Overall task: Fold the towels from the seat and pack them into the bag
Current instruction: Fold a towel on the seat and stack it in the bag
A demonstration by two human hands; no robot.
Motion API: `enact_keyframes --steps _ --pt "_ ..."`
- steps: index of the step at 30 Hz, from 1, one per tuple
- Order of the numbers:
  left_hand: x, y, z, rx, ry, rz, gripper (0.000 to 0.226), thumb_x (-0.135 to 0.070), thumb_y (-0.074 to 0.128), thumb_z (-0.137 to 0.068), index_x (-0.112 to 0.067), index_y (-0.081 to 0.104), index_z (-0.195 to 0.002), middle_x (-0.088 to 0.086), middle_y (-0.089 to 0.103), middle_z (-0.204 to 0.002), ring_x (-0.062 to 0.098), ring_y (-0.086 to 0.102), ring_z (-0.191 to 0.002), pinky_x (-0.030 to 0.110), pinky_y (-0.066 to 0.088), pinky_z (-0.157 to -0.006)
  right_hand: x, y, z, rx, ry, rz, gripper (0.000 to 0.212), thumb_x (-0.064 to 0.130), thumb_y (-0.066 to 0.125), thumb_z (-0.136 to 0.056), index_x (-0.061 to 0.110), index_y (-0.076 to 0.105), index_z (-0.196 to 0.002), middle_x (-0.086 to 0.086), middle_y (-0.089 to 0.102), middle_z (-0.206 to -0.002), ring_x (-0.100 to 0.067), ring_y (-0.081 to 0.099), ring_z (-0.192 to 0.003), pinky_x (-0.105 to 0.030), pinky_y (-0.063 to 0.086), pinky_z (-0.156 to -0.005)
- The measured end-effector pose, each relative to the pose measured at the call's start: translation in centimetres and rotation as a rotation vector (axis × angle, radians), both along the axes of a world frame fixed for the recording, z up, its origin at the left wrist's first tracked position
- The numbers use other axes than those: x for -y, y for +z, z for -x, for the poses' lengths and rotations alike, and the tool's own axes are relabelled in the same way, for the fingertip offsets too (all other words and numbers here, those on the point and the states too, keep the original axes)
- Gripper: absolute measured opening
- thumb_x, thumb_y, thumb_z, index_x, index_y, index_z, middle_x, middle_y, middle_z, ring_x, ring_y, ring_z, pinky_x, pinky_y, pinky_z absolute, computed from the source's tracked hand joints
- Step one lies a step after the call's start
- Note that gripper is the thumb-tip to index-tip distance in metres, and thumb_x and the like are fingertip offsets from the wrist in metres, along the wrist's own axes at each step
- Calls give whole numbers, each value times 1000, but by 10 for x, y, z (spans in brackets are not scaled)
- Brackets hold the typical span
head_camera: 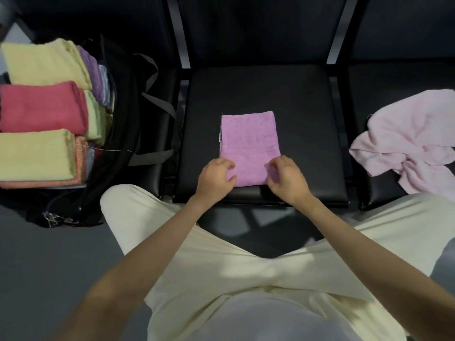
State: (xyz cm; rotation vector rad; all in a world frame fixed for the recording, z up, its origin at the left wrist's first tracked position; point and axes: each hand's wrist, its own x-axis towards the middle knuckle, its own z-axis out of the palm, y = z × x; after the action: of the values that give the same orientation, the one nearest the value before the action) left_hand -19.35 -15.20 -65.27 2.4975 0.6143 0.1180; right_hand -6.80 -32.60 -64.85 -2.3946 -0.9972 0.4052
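Observation:
A purple towel (249, 141) lies folded into a narrow rectangle on the middle black seat (261, 94). My left hand (215, 179) grips its near left corner with curled fingers. My right hand (286, 179) grips the near right corner the same way. A pale pink towel (408, 141) lies crumpled on the seat to the right. At the left an open black bag (123, 99) holds several folded towels: yellow (41, 62), red (41, 107) and another yellow (34, 156) on top.
Black seat backs rise behind the seats, with metal bars between them. Grey bag straps (157, 102) hang over the left seat's edge. My legs in cream trousers (246, 267) stand close to the seat's front edge. The floor is dark grey.

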Motion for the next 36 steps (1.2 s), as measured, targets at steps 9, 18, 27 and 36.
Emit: enact_keyframes --steps 9,18,27,36 --pt "-2 -8 2 -155 -187 -170 37 2 59 -71 -5 68 -106 10 68 -108 31 62 -100 35 50 -80 3 -16 -8 256 186 244 35 9 62 -74 6 64 -109 -7 59 -119 -28 51 -108 -34 37 -86" --pt "5 22 17 -101 -70 66 15 -15 63 -73 -16 73 -83 -1 70 -76 22 63 -72 31 50 -66 29 2 0 82 97 19 19 24 58 -67 7 64 -72 1 61 -71 -20 54 -66 -30 43 -75" --pt "1 48 5 64 201 426 18 -6 67 -71 -16 70 -86 -5 69 -80 12 65 -78 23 51 -70 16 24 -4 -601 -375 -410 36 28 56 -76 -7 52 -74 -9 49 -69 -14 44 -69 -28 34 -59" --pt "-27 17 -29 87 561 808 59 -10 67 -89 -9 41 -141 15 62 -124 22 61 -111 35 50 -97 -17 4 -30 -740 -601 -376 36 26 68 -84 8 56 -112 4 60 -96 -4 56 -84 -18 46 -69"
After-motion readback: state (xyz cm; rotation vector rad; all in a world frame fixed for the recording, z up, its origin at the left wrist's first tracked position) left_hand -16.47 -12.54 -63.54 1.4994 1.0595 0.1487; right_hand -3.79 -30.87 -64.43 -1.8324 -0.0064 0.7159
